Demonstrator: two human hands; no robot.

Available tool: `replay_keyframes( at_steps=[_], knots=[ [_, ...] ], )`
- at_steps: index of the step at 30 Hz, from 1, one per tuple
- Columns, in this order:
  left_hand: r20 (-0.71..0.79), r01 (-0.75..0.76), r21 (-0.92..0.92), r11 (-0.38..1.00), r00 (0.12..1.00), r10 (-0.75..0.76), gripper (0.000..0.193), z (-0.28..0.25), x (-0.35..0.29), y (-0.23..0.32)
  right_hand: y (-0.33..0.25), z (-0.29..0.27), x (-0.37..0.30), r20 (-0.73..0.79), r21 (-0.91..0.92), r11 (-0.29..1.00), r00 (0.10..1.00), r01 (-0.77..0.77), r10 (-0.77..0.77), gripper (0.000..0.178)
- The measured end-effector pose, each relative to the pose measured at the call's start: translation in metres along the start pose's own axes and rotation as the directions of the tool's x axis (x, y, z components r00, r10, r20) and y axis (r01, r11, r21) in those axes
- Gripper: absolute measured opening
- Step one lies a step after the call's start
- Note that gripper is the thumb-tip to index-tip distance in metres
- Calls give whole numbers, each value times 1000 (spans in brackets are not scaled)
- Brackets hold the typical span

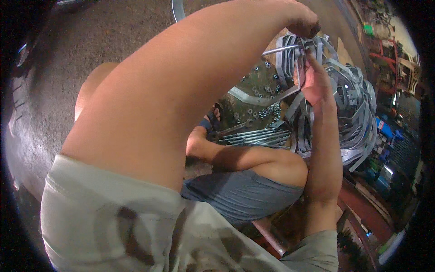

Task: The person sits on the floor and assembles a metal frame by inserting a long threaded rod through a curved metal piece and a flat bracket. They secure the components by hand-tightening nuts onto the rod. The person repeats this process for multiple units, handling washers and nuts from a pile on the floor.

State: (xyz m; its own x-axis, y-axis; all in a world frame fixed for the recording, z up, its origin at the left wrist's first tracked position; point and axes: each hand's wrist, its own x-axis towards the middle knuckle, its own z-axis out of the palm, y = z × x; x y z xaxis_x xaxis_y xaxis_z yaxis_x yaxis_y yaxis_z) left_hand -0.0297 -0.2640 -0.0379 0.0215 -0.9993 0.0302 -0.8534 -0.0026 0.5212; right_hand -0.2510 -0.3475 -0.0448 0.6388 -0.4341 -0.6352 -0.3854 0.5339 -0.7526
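Note:
My left arm crosses the view, and my left hand (302, 19) is at the top right, bent downward over the work. Its fingers look curled, but what they grip is hidden. Just below it, my right hand (313, 78) is closed on a bent flat metal bracket (290, 92), whose angled strip runs down to the left. A shiny metal rod (282, 49) sticks out leftward between the hands, at the upper part of the bracket. Whether the rod passes through a hole cannot be seen.
Stacked bent metal brackets (358, 109) stand to the right. Loose nuts and washers (269, 111) lie on the floor, beside a wrench (242, 125) and a pile of threaded rods (256, 137). My bent leg (267, 163) is below. A red metal frame (385, 59) stands at far right.

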Motion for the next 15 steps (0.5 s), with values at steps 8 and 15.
replay_keyframes(
  at_steps=[8, 15],
  knots=[
    [21, -103, -451, 887, 992, 126, 44, 8, -4, -12, -2, 19, -14, 133, -35, 999, 991, 27, -22, 27],
    [-77, 108, -157, 982, 990, -121, 42, -2, -52, 18, 0, 40, -24, 63, -109, 989, 993, 104, -98, 39]
  ],
)
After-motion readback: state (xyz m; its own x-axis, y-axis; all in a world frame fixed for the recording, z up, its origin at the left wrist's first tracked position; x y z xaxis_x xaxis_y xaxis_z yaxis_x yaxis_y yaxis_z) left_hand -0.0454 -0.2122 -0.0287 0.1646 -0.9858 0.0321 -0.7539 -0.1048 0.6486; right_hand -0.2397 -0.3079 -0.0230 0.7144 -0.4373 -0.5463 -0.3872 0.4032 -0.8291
